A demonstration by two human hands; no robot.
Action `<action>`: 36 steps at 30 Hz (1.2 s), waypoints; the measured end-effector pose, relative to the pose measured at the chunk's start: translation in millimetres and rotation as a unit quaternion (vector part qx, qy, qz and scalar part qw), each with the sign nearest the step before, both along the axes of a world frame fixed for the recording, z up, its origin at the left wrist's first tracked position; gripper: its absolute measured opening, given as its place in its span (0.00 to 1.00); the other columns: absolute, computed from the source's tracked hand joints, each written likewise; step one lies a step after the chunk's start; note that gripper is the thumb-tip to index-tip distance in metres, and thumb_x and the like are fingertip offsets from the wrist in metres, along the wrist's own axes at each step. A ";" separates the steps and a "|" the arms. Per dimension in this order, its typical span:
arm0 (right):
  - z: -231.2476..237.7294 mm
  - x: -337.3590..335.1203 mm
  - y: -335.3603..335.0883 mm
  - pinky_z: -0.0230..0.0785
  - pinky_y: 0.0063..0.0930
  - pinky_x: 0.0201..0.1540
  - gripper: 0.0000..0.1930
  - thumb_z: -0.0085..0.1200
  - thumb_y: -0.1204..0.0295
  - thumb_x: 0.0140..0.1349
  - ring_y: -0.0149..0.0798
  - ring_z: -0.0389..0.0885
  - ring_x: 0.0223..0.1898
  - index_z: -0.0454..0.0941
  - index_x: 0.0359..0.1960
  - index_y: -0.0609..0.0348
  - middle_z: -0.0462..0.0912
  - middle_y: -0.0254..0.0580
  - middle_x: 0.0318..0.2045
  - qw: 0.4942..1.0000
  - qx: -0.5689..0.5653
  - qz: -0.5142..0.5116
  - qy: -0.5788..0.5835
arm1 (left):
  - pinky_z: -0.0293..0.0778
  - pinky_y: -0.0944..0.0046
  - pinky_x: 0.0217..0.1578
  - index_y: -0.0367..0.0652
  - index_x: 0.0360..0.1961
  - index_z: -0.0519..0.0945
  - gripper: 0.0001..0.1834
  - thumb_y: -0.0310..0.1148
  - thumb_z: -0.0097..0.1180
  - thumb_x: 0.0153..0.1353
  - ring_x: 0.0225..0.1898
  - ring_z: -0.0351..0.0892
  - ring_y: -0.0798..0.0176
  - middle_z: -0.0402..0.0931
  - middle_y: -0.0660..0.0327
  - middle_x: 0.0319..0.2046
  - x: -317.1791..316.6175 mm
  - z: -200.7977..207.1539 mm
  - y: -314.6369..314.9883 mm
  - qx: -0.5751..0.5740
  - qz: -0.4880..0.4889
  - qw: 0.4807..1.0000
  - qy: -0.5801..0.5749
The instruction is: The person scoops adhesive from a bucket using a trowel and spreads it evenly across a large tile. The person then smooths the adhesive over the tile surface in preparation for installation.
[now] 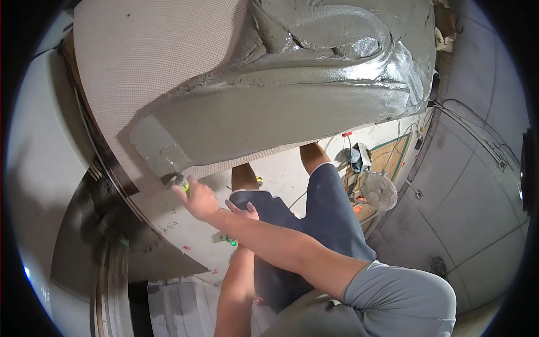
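Observation:
My right hand grips the yellow-green handle of a trowel, my right arm reaching across to the left. Its broad blade, smeared with grey mortar, lies against the near left end of a large panel with a fine grid texture. Grey mortar coats much of this panel: a smooth band on the near side, thick wet ridges farther back. My left hand is beside my right wrist, above my thigh, with its fingers apart and holding nothing. Part of it sits behind the right forearm.
Below the panel, my legs stand over a pale floor. A clear-looking fan and a board with cables are at right, near the grey tiled wall. Dark gaps and long strips lie at lower left.

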State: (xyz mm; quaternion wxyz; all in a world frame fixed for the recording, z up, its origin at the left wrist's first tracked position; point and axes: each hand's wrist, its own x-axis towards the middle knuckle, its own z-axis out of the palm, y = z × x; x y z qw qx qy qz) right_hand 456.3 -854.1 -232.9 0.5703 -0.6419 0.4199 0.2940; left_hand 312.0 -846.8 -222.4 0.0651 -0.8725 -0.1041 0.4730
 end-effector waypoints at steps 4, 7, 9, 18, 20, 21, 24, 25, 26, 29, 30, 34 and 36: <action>3.6 -21.7 -45.8 0.77 0.56 0.41 0.27 0.49 0.48 0.69 0.66 0.84 0.36 0.66 0.49 0.63 0.84 0.62 0.30 0.992 -0.007 0.123 -0.035 | 0.67 0.40 0.59 0.32 0.70 0.59 0.44 0.52 0.56 0.62 0.59 0.70 0.35 0.69 0.34 0.59 -24.7 -17.8 35.8 -0.139 0.001 0.990 0.008; -11.1 -70.9 -117.3 0.80 0.50 0.35 0.25 0.53 0.50 0.67 0.59 0.86 0.33 0.68 0.47 0.61 0.85 0.56 0.28 0.957 -0.137 0.247 -0.061 | 0.75 0.42 0.52 0.31 0.69 0.60 0.42 0.49 0.55 0.63 0.49 0.79 0.32 0.74 0.34 0.51 13.2 6.9 -14.1 -0.052 0.056 0.995 0.061; -14.5 -103.2 -167.6 0.79 0.43 0.29 0.25 0.55 0.48 0.65 0.51 0.87 0.29 0.70 0.44 0.60 0.85 0.51 0.27 0.918 -0.261 0.292 -0.063 | 0.75 0.41 0.53 0.32 0.71 0.57 0.43 0.50 0.55 0.63 0.52 0.78 0.34 0.72 0.35 0.53 10.7 8.1 -17.1 -0.021 0.037 0.998 0.054; -30.9 -254.5 -443.9 0.76 0.55 0.32 0.24 0.56 0.51 0.66 0.63 0.84 0.29 0.67 0.45 0.61 0.83 0.61 0.26 0.893 -0.428 0.113 0.084 | 0.77 0.44 0.51 0.37 0.72 0.55 0.42 0.47 0.56 0.64 0.51 0.79 0.38 0.71 0.39 0.55 -5.9 5.7 -60.9 0.035 -0.037 0.997 0.053; -59.0 -313.1 -506.2 0.75 0.54 0.37 0.24 0.56 0.54 0.66 0.66 0.83 0.33 0.67 0.47 0.65 0.82 0.66 0.28 0.861 -0.509 0.005 -0.006 | 0.77 0.45 0.52 0.37 0.72 0.55 0.42 0.47 0.56 0.65 0.52 0.79 0.38 0.71 0.39 0.55 -4.5 8.0 -82.6 0.033 -0.050 0.996 0.071; -52.2 -308.2 -527.1 0.74 0.54 0.39 0.24 0.56 0.55 0.67 0.67 0.82 0.37 0.68 0.48 0.66 0.82 0.66 0.30 0.876 -0.475 -0.024 0.086 | 0.77 0.45 0.52 0.36 0.72 0.55 0.42 0.47 0.56 0.65 0.52 0.79 0.38 0.71 0.38 0.55 -6.3 9.1 -84.3 0.051 -0.050 0.995 0.067; -52.3 -358.5 -610.1 0.75 0.48 0.35 0.24 0.53 0.53 0.68 0.59 0.85 0.33 0.74 0.44 0.68 0.83 0.66 0.31 0.860 -0.495 -0.108 0.056 | 0.76 0.45 0.53 0.36 0.72 0.55 0.43 0.47 0.56 0.64 0.53 0.78 0.37 0.71 0.38 0.55 -12.2 2.5 -95.3 0.066 -0.067 0.993 0.068; -50.5 -362.4 -631.2 0.69 0.41 0.24 0.25 0.51 0.49 0.69 0.47 0.78 0.23 0.71 0.44 0.65 0.78 0.53 0.24 0.879 -0.386 -0.253 0.119 | 0.76 0.45 0.53 0.36 0.72 0.55 0.43 0.47 0.57 0.64 0.53 0.78 0.37 0.71 0.38 0.56 -14.9 -0.1 -94.7 0.072 -0.071 0.993 0.068; -47.0 -368.4 -653.0 0.63 0.34 0.13 0.27 0.49 0.45 0.70 0.35 0.71 0.12 0.69 0.44 0.62 0.72 0.41 0.18 0.850 -0.291 -0.394 0.192 | 0.76 0.44 0.53 0.35 0.72 0.55 0.43 0.47 0.57 0.63 0.52 0.79 0.37 0.71 0.38 0.56 -17.7 -2.1 -96.2 0.069 -0.078 0.993 0.055; -21.3 -337.6 -640.6 0.59 0.22 0.14 0.24 0.51 0.40 0.67 0.28 0.65 0.14 0.63 0.36 0.45 0.66 0.30 0.20 0.833 -0.118 -0.536 0.077 | 0.74 0.44 0.55 0.35 0.71 0.56 0.43 0.46 0.58 0.61 0.52 0.78 0.38 0.71 0.38 0.55 -13.7 2.5 -103.7 0.066 -0.079 0.993 0.055; -26.2 -329.8 -627.4 0.62 0.24 0.15 0.25 0.48 0.38 0.67 0.29 0.66 0.14 0.63 0.34 0.46 0.66 0.31 0.19 0.837 -0.066 -0.541 0.046 | 0.73 0.45 0.56 0.35 0.70 0.57 0.42 0.46 0.58 0.61 0.53 0.78 0.38 0.71 0.38 0.55 -13.1 3.2 -103.4 0.059 -0.081 0.994 0.046; -30.1 -237.8 -521.7 0.65 0.30 0.17 0.25 0.46 0.39 0.70 0.32 0.68 0.14 0.64 0.33 0.49 0.67 0.33 0.18 0.874 -0.016 -0.485 0.001 | 0.73 0.47 0.56 0.34 0.60 0.69 0.33 0.42 0.61 0.58 0.54 0.78 0.44 0.77 0.47 0.52 -19.3 2.6 -87.3 -0.015 -0.080 0.996 -0.039; -35.2 -192.9 -466.4 0.65 0.32 0.17 0.24 0.46 0.43 0.72 0.34 0.69 0.14 0.65 0.35 0.52 0.68 0.36 0.18 0.901 -0.032 -0.432 -0.020 | 0.73 0.48 0.56 0.34 0.63 0.67 0.35 0.43 0.60 0.58 0.54 0.78 0.43 0.76 0.46 0.54 3.2 11.3 -105.2 0.027 -0.025 0.999 0.038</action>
